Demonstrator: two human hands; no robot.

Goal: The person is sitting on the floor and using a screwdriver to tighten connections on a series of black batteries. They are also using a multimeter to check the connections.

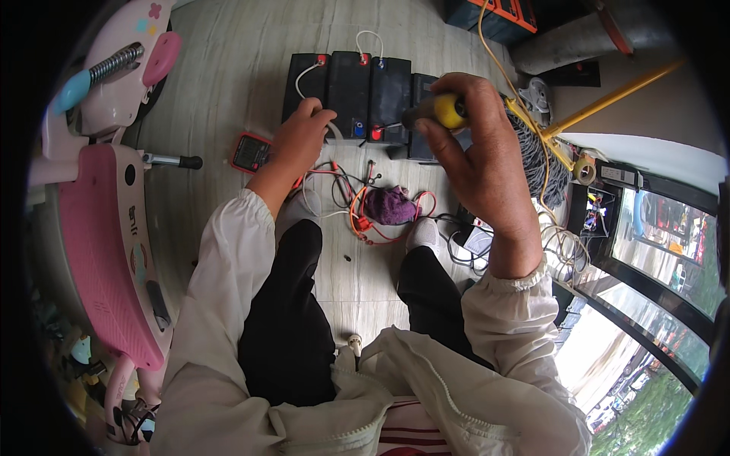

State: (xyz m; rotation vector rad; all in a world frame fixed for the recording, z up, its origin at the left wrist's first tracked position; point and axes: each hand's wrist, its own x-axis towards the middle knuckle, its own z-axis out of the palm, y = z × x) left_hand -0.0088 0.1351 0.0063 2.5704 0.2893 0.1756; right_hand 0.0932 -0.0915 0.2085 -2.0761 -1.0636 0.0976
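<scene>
Several black batteries point(390, 87) stand side by side on the floor, with red and blue terminals on top. My right hand point(483, 152) is closed round the yellow and dark handle of a screwdriver point(450, 111). Its thin shaft points left, with the tip at a red terminal point(376, 132) on the near end of a battery. Pinched in the fingers of my left hand point(303, 140) is a white wire point(334, 129), at the near side of the leftmost batteries. Another white wire point(370, 33) arches between two far terminals. Whether the screwdriver touches a screw is too small to tell.
A red-framed multimeter point(251, 153) lies left of the batteries. Tangled red and black leads point(357, 209) and a purple cloth point(391, 205) lie between my feet. A pink scooter point(106, 243) stands left. To the right are a mop point(536, 152) and coiled cable point(566, 251).
</scene>
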